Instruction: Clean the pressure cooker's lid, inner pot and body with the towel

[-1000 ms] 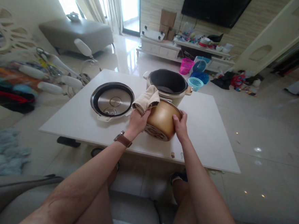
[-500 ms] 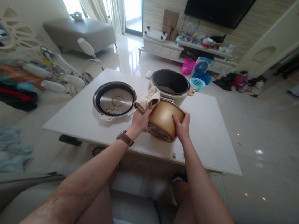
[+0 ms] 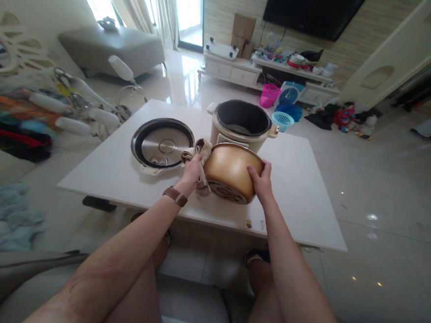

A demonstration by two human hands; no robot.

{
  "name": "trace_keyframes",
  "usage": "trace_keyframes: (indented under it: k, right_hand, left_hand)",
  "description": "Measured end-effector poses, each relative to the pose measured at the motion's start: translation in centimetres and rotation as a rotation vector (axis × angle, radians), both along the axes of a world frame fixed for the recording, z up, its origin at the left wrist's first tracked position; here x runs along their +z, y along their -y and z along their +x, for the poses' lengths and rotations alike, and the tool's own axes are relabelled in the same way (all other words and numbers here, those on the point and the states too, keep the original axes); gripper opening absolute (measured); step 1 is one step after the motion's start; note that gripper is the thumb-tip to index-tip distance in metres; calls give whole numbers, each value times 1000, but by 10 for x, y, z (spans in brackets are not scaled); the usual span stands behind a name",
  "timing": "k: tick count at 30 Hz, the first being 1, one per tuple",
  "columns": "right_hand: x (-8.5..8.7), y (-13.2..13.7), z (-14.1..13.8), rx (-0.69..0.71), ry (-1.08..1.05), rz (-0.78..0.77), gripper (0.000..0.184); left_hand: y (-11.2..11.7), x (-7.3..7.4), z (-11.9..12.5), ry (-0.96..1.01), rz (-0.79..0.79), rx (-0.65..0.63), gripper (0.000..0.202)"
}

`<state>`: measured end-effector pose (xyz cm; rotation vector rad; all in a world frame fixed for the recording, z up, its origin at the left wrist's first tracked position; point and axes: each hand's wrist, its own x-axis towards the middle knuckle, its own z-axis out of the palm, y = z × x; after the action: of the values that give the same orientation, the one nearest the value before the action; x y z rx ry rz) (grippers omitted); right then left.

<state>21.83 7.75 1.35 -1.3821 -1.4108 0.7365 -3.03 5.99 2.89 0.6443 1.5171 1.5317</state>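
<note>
My right hand grips the rim and side of a gold inner pot, which is tilted so that part of its base shows. A bunched beige cloth is closed in my left hand, at the left side of the pot. Just behind the pot stands the pressure cooker body, open at the top with a dark inside. To the left, the round cooker lid lies with its metal underside facing up.
All this is over a white table. Beyond it, a pink basket and a light blue basket stand on the floor before a low white cabinet. A lamp with several white shades is at the left.
My left hand and the cloth have moved left and down, from the pot's rim to its side. The right hand keeps its hold, and the pot has shifted slightly left.
</note>
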Motion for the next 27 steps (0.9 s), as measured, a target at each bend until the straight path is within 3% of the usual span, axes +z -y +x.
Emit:
trace_keyframes:
  k: [4, 8, 12, 17, 24, 27]
  right_hand:
    - [0, -1, 1, 28, -6, -27, 74]
    - [10, 4, 0, 62, 2, 10, 76]
    - [29, 17, -6, 1, 70, 152, 63]
    - [44, 26, -11, -26, 231, 172, 63]
    - [42, 25, -11, -55, 318, 134, 74]
    - [41, 24, -11, -58, 312, 145, 73]
  left_hand:
    - [8, 13, 5, -53, -7, 31, 39]
    - [13, 20, 6, -181, 127, 5, 41]
    - [21, 26, 13, -283, 262, -59, 41]
    - [33, 32, 29, -388, 360, -206, 41]
    - [20, 22, 24, -196, 266, -133, 43]
    - [10, 11, 18, -78, 134, -74, 40]
